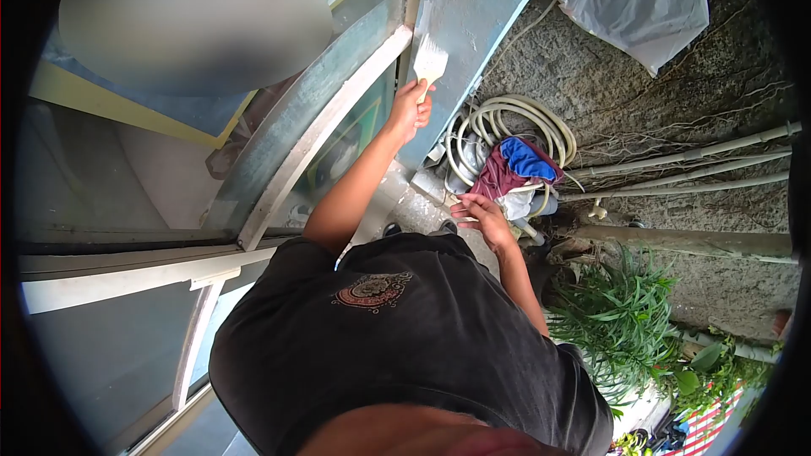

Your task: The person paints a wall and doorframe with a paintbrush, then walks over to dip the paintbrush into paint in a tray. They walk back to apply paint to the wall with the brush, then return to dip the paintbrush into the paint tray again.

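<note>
A paintbrush (430, 62) with pale bristles and a light handle is held in my left hand (410, 110), whose fingers are closed round the handle. The bristles lie against a blue-grey painted panel (456, 0), which has a whitish patch near the brush. My right hand (483, 218) hangs lower, with its fingers apart and nothing visible in it. Just beyond that hand is a maroon and blue cloth (519, 160), in front of a coiled pale hose (549, 118).
A curved white window frame (325, 127) and glass are at the left. On the right, pipes (701, 152) run along a rough wall (608, 101), below a hanging plastic bag (638, 0). Green plants (621, 317) grow at the lower right.
</note>
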Demonstrator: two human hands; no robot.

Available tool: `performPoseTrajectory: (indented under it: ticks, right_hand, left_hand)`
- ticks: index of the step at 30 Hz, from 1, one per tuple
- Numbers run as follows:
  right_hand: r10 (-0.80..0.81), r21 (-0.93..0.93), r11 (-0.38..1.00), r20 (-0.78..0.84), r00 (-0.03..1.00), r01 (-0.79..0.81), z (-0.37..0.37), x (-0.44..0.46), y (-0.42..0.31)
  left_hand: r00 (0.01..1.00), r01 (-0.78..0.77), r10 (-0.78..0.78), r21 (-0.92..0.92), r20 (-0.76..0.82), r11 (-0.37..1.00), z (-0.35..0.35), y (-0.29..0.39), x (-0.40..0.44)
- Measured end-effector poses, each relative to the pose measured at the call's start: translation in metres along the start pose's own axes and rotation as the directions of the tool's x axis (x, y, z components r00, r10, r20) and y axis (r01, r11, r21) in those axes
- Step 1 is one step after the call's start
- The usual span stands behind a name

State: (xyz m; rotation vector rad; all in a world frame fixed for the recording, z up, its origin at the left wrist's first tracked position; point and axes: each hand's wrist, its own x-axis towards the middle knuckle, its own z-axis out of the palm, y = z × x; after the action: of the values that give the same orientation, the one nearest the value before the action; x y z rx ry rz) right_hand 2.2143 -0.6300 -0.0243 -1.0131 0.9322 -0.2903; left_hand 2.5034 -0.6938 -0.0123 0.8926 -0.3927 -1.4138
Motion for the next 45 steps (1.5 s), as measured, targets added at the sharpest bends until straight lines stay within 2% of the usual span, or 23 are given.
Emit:
performPoseTrajectory:
  ticks: [2,3,5,6,8,9,11,12,14,15,18,22,27,30,31,33,34,35,37,39,41,43,45]
  right_hand:
    - [-0.006,0.002,1.0,0.006,1.0,0.006,0.002,0.003,0.001]
    - [-0.011,0.004,1.0,0.008,1.0,0.011,0.002,0.004,0.002]
    - [-0.007,-0.001,1.0,0.014,1.0,0.007,0.002,0.005,0.004]
    - [-0.004,-0.01,1.0,0.022,1.0,0.004,0.002,0.005,0.006]
    - [-0.018,0.005,1.0,0.017,1.0,0.018,-0.001,0.005,0.009]
    - [-0.018,0.022,1.0,0.016,1.0,0.018,-0.002,0.004,0.011]
    - [-0.017,0.031,0.999,0.022,1.0,0.017,-0.004,0.0,0.012]
    - [-0.003,0.027,1.0,-0.006,1.0,0.003,-0.005,-0.002,0.015]
    - [0.003,0.005,1.0,-0.018,1.0,-0.003,-0.002,0.001,0.01]
    - [-0.001,0.002,1.0,-0.008,1.0,0.001,-0.001,0.007,0.006]
    - [-0.022,0.048,0.999,0.016,1.0,0.021,-0.007,0.004,0.018]
    - [0.01,0.019,1.0,0.02,1.0,-0.01,0.001,0.003,0.009]
    - [0.006,0.003,1.0,0.042,0.999,-0.006,-0.001,0.006,0.006]
    - [0.015,0.007,1.0,0.036,0.999,-0.015,-0.004,0.007,0.008]
    - [0.005,0.01,1.0,0.041,0.999,-0.005,-0.005,0.007,0.01]
    - [-0.019,0.008,1.0,0.045,0.999,0.019,-0.005,0.008,0.008]
    - [-0.006,-0.002,1.0,0.046,0.999,0.006,-0.003,0.007,0.004]
    - [0.014,-0.009,1.0,0.045,0.999,-0.014,-0.002,0.006,0.002]
    - [0.03,-0.019,0.999,0.038,0.999,-0.029,-0.001,0.005,0.004]
    - [0.023,-0.021,1.0,0.048,0.999,-0.022,0.001,0.007,0.002]
    - [0.018,-0.011,1.0,0.06,0.998,-0.018,0.001,0.011,0.004]
    - [0.021,-0.009,1.0,0.064,0.998,-0.021,0.001,0.011,0.007]
    - [0.026,-0.012,1.0,0.07,0.997,-0.026,0.002,0.007,0.008]
  left_hand:
    - [0.975,-0.137,0.138,-0.021,0.173,0.99,-0.003,-0.002,0.002]
    - [0.976,-0.136,0.137,-0.019,0.172,0.991,-0.009,-0.007,0.01]
    - [0.996,-0.083,0.078,-0.125,-0.046,0.989,-0.023,-0.02,0.029]
    - [0.996,-0.081,0.076,-0.124,-0.046,0.989,-0.034,-0.032,0.032]
    - [0.992,0.02,-0.046,-0.216,-0.116,0.976,-0.056,-0.047,0.048]
    - [0.993,0.018,-0.043,-0.214,-0.112,0.977,-0.068,-0.059,0.058]
    - [0.902,0.248,-0.378,-0.465,-0.21,0.85,-0.095,-0.081,0.065]
    - [0.9,0.243,-0.376,-0.462,-0.22,0.853,-0.097,-0.084,0.056]
    - [0.905,0.281,-0.342,-0.249,-0.252,0.927,-0.09,-0.075,0.049]
    - [0.907,0.27,-0.332,-0.248,-0.258,0.93,-0.082,-0.063,0.05]
    - [0.996,0.084,-0.083,-0.152,0.014,0.985,-0.041,-0.035,0.016]
    - [0.98,-0.029,0.068,-0.207,0.185,0.978,-0.026,-0.003,0.012]
    - [0.998,0.007,0.003,-0.151,0.067,0.988,-0.048,-0.018,0.041]
    - [0.961,0.223,-0.265,-0.353,-0.077,0.909,-0.079,-0.049,0.048]
    - [0.96,0.221,-0.266,-0.354,-0.083,0.909,-0.093,-0.063,0.047]
    - [0.903,0.27,-0.36,-0.343,-0.235,0.9,-0.105,-0.077,0.046]
    - [0.904,0.308,-0.364,-0.248,-0.224,0.919,-0.092,-0.067,0.037]
    - [0.907,0.306,-0.359,-0.244,-0.219,0.92,-0.078,-0.054,0.034]
    - [0.97,0.237,-0.231,-0.091,0.072,0.967,-0.048,-0.038,0.012]
    - [0.974,0.208,-0.19,-0.155,0.122,0.966,-0.029,-0.015,0.001]
    - [0.961,0.045,0.003,-0.166,0.275,0.985,-0.02,0.001,-0.002]
    - [0.966,0.06,0.002,-0.233,0.258,0.971,-0.028,-0.001,0.014]
    - [0.995,0.089,-0.095,-0.272,-0.012,0.958,-0.049,-0.022,0.037]
